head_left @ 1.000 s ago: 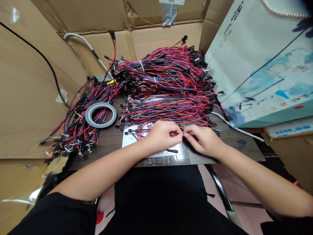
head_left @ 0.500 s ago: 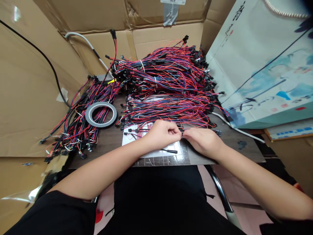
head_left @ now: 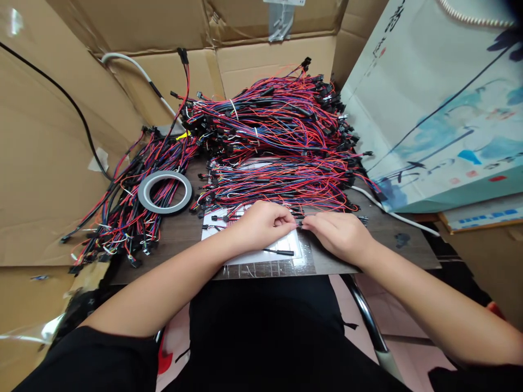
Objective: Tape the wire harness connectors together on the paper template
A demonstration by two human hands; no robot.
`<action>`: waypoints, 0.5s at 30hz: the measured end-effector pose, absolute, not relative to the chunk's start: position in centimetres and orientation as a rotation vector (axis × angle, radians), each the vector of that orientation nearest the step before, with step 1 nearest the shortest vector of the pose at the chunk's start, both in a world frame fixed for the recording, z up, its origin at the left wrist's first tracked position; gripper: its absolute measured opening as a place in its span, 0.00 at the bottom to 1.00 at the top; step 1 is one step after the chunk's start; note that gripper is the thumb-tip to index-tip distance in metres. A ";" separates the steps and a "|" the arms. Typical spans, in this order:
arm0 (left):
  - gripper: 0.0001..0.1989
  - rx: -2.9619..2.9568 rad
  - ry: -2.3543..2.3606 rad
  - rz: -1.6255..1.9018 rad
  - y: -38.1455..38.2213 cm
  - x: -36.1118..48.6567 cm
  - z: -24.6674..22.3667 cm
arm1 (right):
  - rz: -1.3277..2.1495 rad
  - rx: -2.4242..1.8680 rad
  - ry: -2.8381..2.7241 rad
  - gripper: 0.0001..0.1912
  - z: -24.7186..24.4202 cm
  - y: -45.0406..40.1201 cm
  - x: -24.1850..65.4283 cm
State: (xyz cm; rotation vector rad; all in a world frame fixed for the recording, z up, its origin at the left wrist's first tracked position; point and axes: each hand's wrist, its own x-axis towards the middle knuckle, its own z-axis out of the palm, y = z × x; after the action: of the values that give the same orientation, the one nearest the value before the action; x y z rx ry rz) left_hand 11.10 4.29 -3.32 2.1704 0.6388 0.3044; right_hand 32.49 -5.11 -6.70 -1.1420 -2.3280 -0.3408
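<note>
My left hand (head_left: 267, 223) is closed in a pinch over the front of the table, thumb and index finger pressed together. Just right of it, my right hand (head_left: 340, 235) is also pinched, its fingertips facing the left ones. A small dark piece (head_left: 299, 224) shows in the narrow gap between both sets of fingertips; its exact kind is too small to make out. Under the left hand lies a white printed sheet (head_left: 241, 257) beneath clear tape. Thin leads with black connectors (head_left: 220, 218) and a black cable end (head_left: 281, 252) rest on it.
Red, blue and black wire harnesses (head_left: 269, 120) are piled behind the hands, with another heap (head_left: 143, 218) at left. A roll of grey tape (head_left: 147, 190) lies on that heap. Cardboard walls (head_left: 278, 60) enclose the back; a patterned paper bag (head_left: 441, 130) stands right.
The fingertips have drawn slightly apart, and the small dark piece shows more clearly between them. Both hands stay pinched over the same spot. The whole view has shifted a little.
</note>
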 end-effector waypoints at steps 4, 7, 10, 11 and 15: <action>0.07 2.252 0.594 0.351 4.2 11.1 -3.6 | -0.295 -1.152 -2.312 0.05 -6.7 -5.0 32.4; 0.06 2.316 0.576 0.380 4.2 11.2 -3.7 | -0.255 -1.165 -2.303 0.05 -6.8 -4.8 32.5; 0.06 2.366 0.573 0.400 4.2 11.2 -3.8 | -0.218 -1.198 -2.293 0.05 -6.9 -4.7 32.5; 0.05 2.383 0.569 0.405 4.2 11.2 -3.7 | -0.202 -1.212 -2.292 0.05 -6.9 -4.7 32.5; 0.05 2.435 0.533 0.423 4.1 11.1 -3.6 | -0.093 -1.267 -2.289 0.05 -6.8 -4.7 32.5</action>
State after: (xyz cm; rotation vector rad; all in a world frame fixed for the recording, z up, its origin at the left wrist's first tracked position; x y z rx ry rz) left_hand 11.12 4.10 -3.60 2.4353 0.5326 0.4231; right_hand 32.52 -4.70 -6.75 -1.2670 -2.2890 -0.0929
